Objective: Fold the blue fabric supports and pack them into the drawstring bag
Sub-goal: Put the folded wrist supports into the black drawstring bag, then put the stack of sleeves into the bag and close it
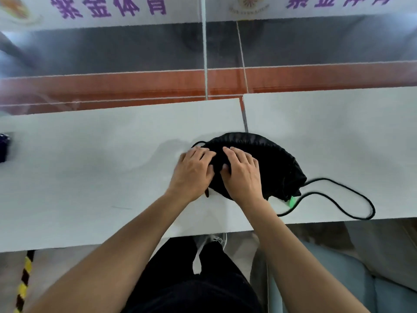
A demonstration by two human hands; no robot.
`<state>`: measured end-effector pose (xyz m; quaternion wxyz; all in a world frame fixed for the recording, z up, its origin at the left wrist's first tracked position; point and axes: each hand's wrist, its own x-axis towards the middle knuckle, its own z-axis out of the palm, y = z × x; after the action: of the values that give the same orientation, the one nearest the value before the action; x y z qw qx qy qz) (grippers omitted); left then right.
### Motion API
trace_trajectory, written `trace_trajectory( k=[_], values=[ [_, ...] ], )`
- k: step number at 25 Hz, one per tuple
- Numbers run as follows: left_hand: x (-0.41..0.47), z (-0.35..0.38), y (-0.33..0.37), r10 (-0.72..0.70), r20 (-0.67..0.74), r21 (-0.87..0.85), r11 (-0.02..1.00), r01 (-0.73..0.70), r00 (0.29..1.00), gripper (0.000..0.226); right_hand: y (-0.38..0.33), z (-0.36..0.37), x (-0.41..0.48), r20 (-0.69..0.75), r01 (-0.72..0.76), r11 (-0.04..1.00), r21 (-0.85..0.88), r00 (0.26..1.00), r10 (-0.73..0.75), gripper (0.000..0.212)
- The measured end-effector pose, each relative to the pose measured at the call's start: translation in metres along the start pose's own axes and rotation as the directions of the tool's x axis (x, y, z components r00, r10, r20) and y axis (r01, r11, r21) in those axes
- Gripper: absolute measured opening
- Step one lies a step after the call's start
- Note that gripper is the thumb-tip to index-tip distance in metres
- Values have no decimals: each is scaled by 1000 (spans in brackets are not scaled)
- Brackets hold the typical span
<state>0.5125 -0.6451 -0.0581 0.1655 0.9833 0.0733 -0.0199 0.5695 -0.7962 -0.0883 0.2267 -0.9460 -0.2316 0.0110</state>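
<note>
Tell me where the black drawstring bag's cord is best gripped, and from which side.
Likely the far bend of the cord loop, from the right: it lies slack on the table, clear of the bag and beyond the green toggle.

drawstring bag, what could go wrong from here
The cord loops right up to the table's near edge; it could slip off and drag the drawstring bag. The bag also lies across the seam between the two tables, where fabric might catch.
</note>
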Motion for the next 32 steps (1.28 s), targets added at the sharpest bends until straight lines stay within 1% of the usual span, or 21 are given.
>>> trace_trajectory(
  k=[3, 6, 9, 11, 13, 15, 17, 20, 23, 28, 32],
  values=[
    [-28, -38, -22, -125, -104, -51, 991, 120, 987, 36, -41, -9, 10, 5, 116, 993, 10, 993, -116, 44],
    [-57, -72, -53, -203, -198, -80, 978, 191, 959, 37, -90, -10, 18, -14, 199, 979, 36, 980, -198, 41],
    [-96, -103, -97, -288, -264, -102, 957, 270, 921, 38, -154, 0, 19, -39, 294, 954, 52, 956, -292, 40],
    [-123, -121, -128, -328, -301, -115, 945, 307, 896, 39, -194, 12, 15, -37, 332, 941, 63, 943, -330, 40],
    [-165, -140, -172, -373, -320, -128, 928, 351, 871, 38, -251, 31, 2, -45, 368, 926, 89, 930, -365, 40],
    [-188, -151, -196, -393, -335, -145, 920, 365, 856, 37, -281, 43, -8, -39, 362, 926, 109, 932, -360, 40],
    [-230, -167, -240, -428, -351, -153, 904, 400, 833, 36, -336, 66, -25, -34, 393, 910, 133, 919, -392, 39],
    [-278, -184, -298, -476, -364, -173, 879, 444, 800, 36, -406, 94, -44, 12, 407, 900, 157, 910, -414, 38],
    [-308, -194, -347, -535, -369, -208, 844, 494, 760, 35, -461, 120, -46, 54, 433, 884, 177, 892, -448, 38],
    [-319, -205, -430, -588, -349, -234, 809, 540, 730, 33, -534, 170, -18, 119, 438, 876, 201, 877, -466, 38],
    [-300, -216, -505, -617, -289, -225, 787, 575, 732, 33, -584, 217, 20, 201, 412, 885, 218, 868, -454, 37]
  ],
)
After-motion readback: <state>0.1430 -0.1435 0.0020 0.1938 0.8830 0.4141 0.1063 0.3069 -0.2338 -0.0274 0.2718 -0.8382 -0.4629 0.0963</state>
